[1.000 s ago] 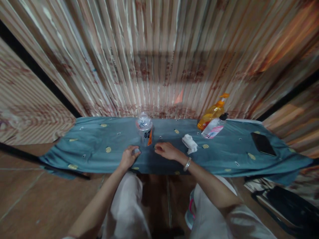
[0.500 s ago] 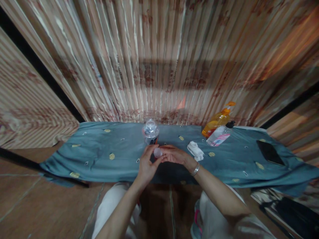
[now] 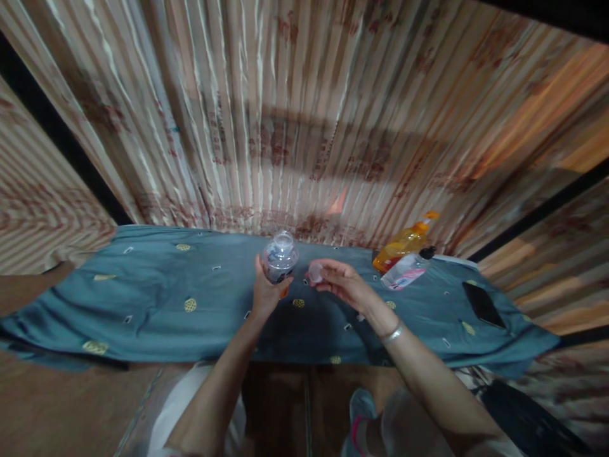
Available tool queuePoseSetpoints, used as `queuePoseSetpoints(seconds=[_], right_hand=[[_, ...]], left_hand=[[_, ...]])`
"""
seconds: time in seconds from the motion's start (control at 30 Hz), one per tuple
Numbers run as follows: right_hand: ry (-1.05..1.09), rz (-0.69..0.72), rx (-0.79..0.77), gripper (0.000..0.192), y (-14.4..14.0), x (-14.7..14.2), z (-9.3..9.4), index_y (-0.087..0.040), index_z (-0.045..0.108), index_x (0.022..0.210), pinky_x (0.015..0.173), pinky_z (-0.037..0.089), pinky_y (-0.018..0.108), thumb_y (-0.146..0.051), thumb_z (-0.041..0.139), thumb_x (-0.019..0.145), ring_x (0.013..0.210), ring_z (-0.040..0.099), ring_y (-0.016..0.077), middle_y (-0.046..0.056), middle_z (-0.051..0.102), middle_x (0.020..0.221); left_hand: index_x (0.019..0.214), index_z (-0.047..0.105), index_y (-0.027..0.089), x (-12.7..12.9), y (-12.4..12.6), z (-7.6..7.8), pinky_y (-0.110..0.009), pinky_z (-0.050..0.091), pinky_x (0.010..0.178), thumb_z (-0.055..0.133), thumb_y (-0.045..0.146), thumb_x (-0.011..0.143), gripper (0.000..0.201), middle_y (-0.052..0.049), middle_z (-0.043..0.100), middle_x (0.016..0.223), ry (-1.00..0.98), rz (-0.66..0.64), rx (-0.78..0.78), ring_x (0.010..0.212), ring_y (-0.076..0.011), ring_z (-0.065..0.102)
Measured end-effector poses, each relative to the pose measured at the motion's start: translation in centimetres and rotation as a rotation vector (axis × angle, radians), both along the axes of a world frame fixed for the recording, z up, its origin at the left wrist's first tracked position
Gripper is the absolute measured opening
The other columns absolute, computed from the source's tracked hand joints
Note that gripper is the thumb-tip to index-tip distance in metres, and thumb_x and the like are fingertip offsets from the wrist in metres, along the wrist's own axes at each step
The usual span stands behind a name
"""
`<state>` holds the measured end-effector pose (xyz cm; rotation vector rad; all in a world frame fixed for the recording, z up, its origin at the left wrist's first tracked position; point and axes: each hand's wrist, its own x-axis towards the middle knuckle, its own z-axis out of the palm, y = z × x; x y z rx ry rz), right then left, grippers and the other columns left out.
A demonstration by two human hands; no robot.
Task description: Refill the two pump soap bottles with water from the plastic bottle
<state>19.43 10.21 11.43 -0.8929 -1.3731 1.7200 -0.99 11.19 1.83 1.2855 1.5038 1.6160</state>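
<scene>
A clear plastic bottle (image 3: 280, 255) stands upright near the back edge of the blue cloth (image 3: 157, 298), about midway along it, its mouth open at the top and a dark label with an orange patch around its body. The left hand (image 3: 264, 291) is wrapped around the lower part of the bottle, fingers closed on it from the near side. Just to the right, a little apart from the bottle's shoulder, the right hand (image 3: 339, 283) pinches a small pale cap (image 3: 314, 272) between thumb and fingertips, held up off the cloth at about the height of the bottle's neck. The two hands are close but not touching. A silver bangle (image 3: 392, 332) sits on the right wrist.

Further right along the cloth, an orange pump bottle (image 3: 403, 242) and a clear bottle with a pink label and a black top (image 3: 406, 269) lean side by side, touching or nearly so, near the striped curtain (image 3: 304, 114) that hangs behind the table. Beyond them, near the right end of the cloth, a dark phone (image 3: 482, 304) lies flat. The cloth carries small yellow round motifs (image 3: 190, 305) scattered over it, and its front edge hangs over brown floor tiles (image 3: 61, 412).
</scene>
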Motion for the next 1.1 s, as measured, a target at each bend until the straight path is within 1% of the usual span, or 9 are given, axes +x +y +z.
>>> queuePoseSetpoints(seconds=[0.07,0.13,0.3,0.43,0.6,0.73,0.9,1.03,1.1], right_hand=[[-0.091,-0.038,0.195,0.048,1.1,-0.5,1.6,-0.024,0.069,0.11,0.082,0.058,0.03,-0.05,0.083,0.072,0.089,0.072,0.0163,0.003,0.077,0.1],[-0.174,-0.076,0.398,0.049,2.1,-0.8,3.2,-0.025,0.067,0.111,0.09,0.057,0.033,-0.049,0.083,0.072,0.095,0.071,0.0176,0.003,0.076,0.102],[-0.609,-0.111,0.84,0.038,2.3,0.1,6.7,-0.025,0.065,0.122,0.097,0.053,0.039,-0.039,0.07,0.086,0.102,0.07,0.0209,0.004,0.075,0.112],[-0.847,-0.01,0.998,0.036,1.1,1.3,7.6,-0.024,0.063,0.127,0.099,0.054,0.039,-0.03,0.064,0.091,0.111,0.07,0.023,0.006,0.074,0.121],[-0.972,0.028,1.133,0.037,0.2,2.4,7.0,-0.021,0.061,0.132,0.105,0.053,0.041,-0.03,0.057,0.097,0.123,0.066,0.0241,0.011,0.07,0.13],[-1.004,0.032,1.204,0.037,0.0,3.0,6.4,-0.019,0.061,0.131,0.105,0.053,0.041,-0.036,0.049,0.101,0.12,0.067,0.0237,0.012,0.071,0.127],[-1.107,-0.001,1.15,0.041,-0.4,3.1,6.3,-0.016,0.062,0.129,0.096,0.054,0.036,-0.042,0.048,0.102,0.114,0.07,0.0255,0.014,0.073,0.122],[-1.351,-0.048,0.964,0.044,-0.7,2.5,6.5,-0.014,0.068,0.11,0.072,0.052,0.032,-0.052,0.047,0.1,0.084,0.075,0.0267,0.012,0.076,0.089],[-1.447,-0.07,0.884,0.049,-0.9,2.5,6.5,-0.013,0.07,0.102,0.066,0.05,0.032,-0.055,0.045,0.1,0.075,0.074,0.0273,0.011,0.074,0.079]], left_hand=[[0.141,0.045,0.018,0.0,0.1,-0.3,-0.047,0.046,0.108,0.088,0.025,0.059,0.093,-0.014,0.062,0.134,0.095,0.015,0.002,0.126,-0.0315,0.059],[0.134,0.053,0.018,0.0,0.0,-0.4,-0.048,0.048,0.105,0.09,0.024,0.057,0.085,-0.012,0.066,0.123,0.199,0.023,0.027,0.119,-0.0319,0.061],[0.135,0.052,0.021,0.5,-0.5,-0.1,-0.05,0.047,0.105,0.089,0.019,0.059,0.084,-0.012,0.063,0.128,0.343,-0.031,0.113,0.119,-0.032,0.059],[0.134,0.051,0.02,1.1,-0.6,0.0,-0.049,0.046,0.106,0.087,0.017,0.061,0.082,-0.012,0.062,0.13,0.407,-0.068,0.113,0.122,-0.033,0.058],[0.133,0.051,0.021,1.6,-0.5,0.0,-0.047,0.045,0.106,0.085,0.017,0.061,0.079,-0.011,0.062,0.13,0.516,-0.085,0.121,0.121,-0.0329,0.058],[0.133,0.052,0.021,1.7,-0.4,0.4,-0.048,0.044,0.107,0.084,0.019,0.063,0.076,-0.011,0.062,0.128,0.593,-0.081,0.115,0.121,-0.0335,0.058],[0.135,0.051,0.02,1.7,-0.4,0.8,-0.05,0.041,0.108,0.084,0.021,0.064,0.078,-0.013,0.06,0.13,0.652,-0.096,0.115,0.122,-0.0349,0.056],[0.137,0.05,0.019,1.6,-0.6,0.9,-0.052,0.038,0.11,0.082,0.019,0.066,0.077,-0.015,0.059,0.133,0.698,-0.102,0.145,0.125,-0.0352,0.054],[0.137,0.05,0.018,1.6,-0.7,1.1,-0.052,0.037,0.111,0.08,0.019,0.068,0.076,-0.016,0.058,0.134,0.724,-0.107,0.154,0.126,-0.0356,0.054]])
